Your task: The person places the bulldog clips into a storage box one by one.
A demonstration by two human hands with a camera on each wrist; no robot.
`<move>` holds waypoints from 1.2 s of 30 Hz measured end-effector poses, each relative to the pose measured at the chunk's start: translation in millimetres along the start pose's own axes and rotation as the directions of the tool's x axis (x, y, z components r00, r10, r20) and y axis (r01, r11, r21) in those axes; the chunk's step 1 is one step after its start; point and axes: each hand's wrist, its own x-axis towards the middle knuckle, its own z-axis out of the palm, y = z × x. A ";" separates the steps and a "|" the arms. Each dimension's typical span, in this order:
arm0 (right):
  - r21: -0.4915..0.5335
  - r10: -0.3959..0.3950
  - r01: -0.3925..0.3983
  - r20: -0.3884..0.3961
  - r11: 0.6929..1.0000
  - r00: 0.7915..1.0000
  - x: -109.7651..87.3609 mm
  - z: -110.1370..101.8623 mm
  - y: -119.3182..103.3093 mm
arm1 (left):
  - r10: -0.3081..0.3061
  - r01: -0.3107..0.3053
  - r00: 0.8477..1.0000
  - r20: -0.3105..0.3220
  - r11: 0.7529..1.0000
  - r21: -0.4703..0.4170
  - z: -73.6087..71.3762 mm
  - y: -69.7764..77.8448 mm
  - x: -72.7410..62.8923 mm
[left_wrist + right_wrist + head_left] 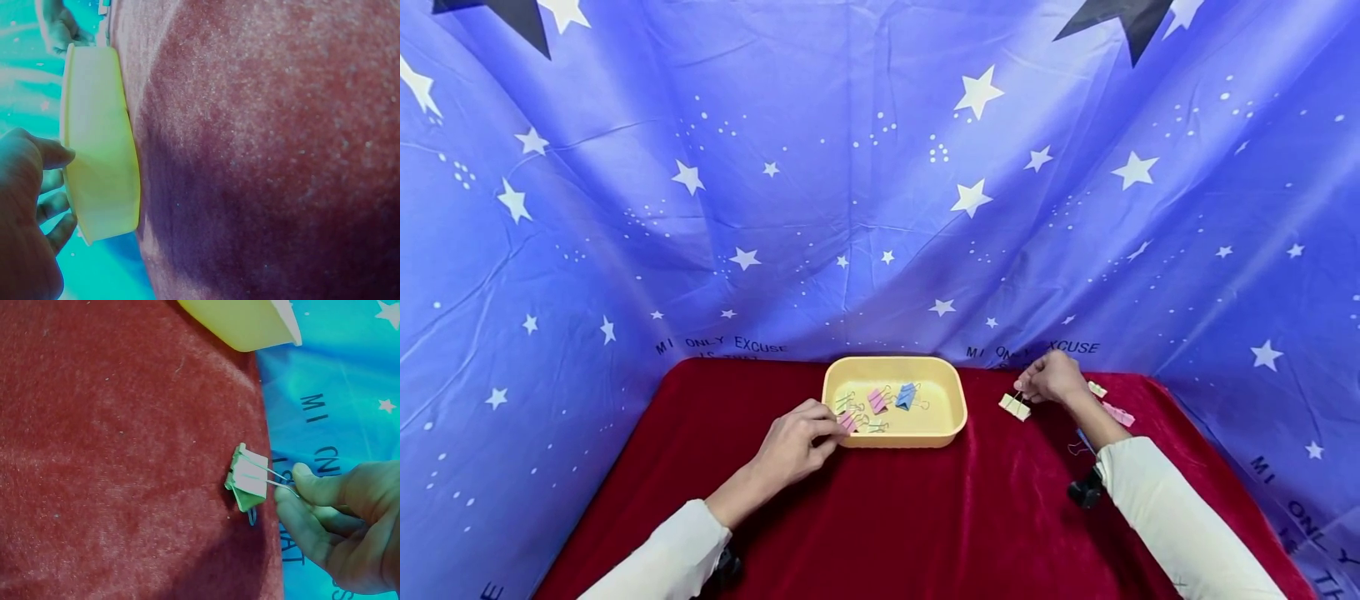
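My right hand [1054, 379] pinches a wire handle of a pale yellow binder clip [1015, 407] between thumb and fingertips. In the right wrist view that clip [249, 478] hangs tilted, its other handle pointing down. My left hand [797, 437] holds the front left corner of a yellow plastic box [958, 429], thumb at the rim. Inside the box lie a blue binder clip [906, 396], a pink binder clip [878, 401], another pink one [848, 422] by the left fingers, and pale yellow ones.
Beside the right wrist lie a pink binder clip [1118, 414], a pale yellow one [1097, 389] and a partly hidden blue one [1081, 443]. Red cloth [895, 517] covers the table. A blue star-patterned curtain [850, 208] stands close behind the table and along its sides.
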 end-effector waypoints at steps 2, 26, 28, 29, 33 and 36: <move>0.080 0.032 -0.036 0.042 0.996 0.999 -1.5 -3.2 -1.4 | -0.003 0.003 1.000 0.003 1.000 0.002 0.2 -0.2 -0.2; 0.520 0.047 -0.205 0.301 0.829 0.952 -6.0 -24.1 -17.0 | 0.005 -0.005 1.000 -0.001 1.000 0.008 0.2 -0.5 0.4; 0.529 0.042 -0.199 0.295 0.825 0.955 -6.4 -23.7 -21.8 | 0.007 -0.007 1.000 0.000 1.000 0.013 0.6 -0.6 0.6; 0.534 0.042 -0.198 0.289 0.822 0.956 -6.9 -23.6 -24.6 | 0.007 -0.007 1.000 0.001 1.000 0.014 0.7 -0.6 0.7; 0.572 0.038 -0.197 0.279 0.796 0.960 -9.0 -21.1 -38.4 | 0.005 -0.005 1.000 0.004 1.000 0.019 1.1 -0.8 0.2; 0.606 0.032 -0.201 0.277 0.770 0.960 -10.4 -15.7 -49.7 | 0.000 0.000 1.000 0.007 1.000 0.019 0.9 -0.6 -0.2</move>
